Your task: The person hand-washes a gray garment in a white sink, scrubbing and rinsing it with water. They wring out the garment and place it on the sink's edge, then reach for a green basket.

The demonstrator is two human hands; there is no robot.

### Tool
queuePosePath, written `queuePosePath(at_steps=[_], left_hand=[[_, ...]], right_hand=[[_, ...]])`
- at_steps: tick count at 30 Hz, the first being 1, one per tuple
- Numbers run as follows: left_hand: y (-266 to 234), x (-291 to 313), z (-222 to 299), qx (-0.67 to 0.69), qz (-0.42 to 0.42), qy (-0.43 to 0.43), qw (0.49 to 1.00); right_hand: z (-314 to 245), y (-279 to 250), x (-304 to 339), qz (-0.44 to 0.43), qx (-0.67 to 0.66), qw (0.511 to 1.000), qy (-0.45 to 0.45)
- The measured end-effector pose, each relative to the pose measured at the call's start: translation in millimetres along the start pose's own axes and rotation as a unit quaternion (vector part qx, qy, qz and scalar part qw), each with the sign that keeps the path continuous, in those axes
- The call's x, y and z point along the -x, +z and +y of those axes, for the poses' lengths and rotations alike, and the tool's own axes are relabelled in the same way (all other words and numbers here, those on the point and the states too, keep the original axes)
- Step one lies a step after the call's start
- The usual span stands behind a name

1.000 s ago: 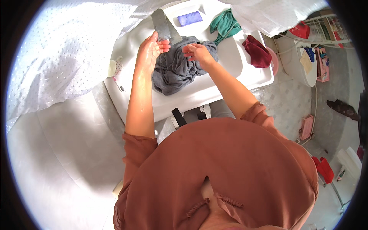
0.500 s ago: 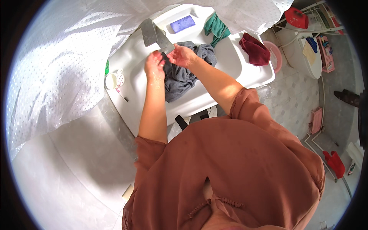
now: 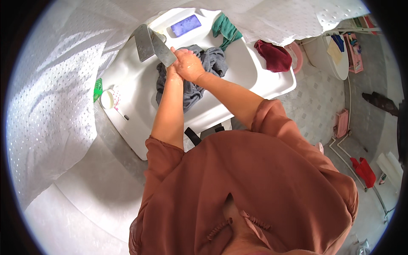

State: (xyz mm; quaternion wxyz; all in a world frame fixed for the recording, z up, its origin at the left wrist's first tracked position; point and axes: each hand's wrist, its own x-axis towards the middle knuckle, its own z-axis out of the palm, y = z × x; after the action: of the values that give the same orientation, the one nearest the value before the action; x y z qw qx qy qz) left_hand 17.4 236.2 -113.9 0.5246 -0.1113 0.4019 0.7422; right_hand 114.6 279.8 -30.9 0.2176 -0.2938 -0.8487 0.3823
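Both of my hands meet beneath the grey metal tap [image 3: 163, 50], just beside its flat spout. My right hand [image 3: 190, 66] is wet and lies wrapped over my left hand [image 3: 173, 71]. Most of the left fingers are hidden under the right hand. Below them, a bunched dark grey cloth [image 3: 214, 59] lies in the basin of the white sink [image 3: 131, 136]. Neither hand grips the cloth.
A purple-blue soap bar [image 3: 186, 26] sits on the sink's back ledge. Nearby hang a green cloth [image 3: 226, 32] and a dark red cloth [image 3: 274, 56]. At left stand a white cup [image 3: 108, 99], a toothbrush [image 3: 122, 113] and a green object [image 3: 98, 90]. White curtain [image 3: 55, 106] surrounds the left side.
My hands were apart under the tap with fingers loose; now they have come together, the right over the left. The whole view has shifted slightly.
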Motion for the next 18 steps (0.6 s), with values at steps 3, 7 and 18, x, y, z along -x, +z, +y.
queuePosePath(at_steps=[3,7,18], left_hand=[[3.4,13.3,-3.6,-0.283,0.081,0.173,0.940],[-20.7,42.2,-2.8,-0.742,0.067,0.352,0.566],[-18.5,117.4,-28.1,-0.820,-0.012,0.266,0.506]], right_hand=[[33.9,-13.0,5.6,-0.014,-0.020,1.000,0.015],[59.1,-21.8,13.5,0.106,0.058,0.993,0.003],[-59.5,-61.3,-33.2,0.030,0.142,0.930,-0.337]])
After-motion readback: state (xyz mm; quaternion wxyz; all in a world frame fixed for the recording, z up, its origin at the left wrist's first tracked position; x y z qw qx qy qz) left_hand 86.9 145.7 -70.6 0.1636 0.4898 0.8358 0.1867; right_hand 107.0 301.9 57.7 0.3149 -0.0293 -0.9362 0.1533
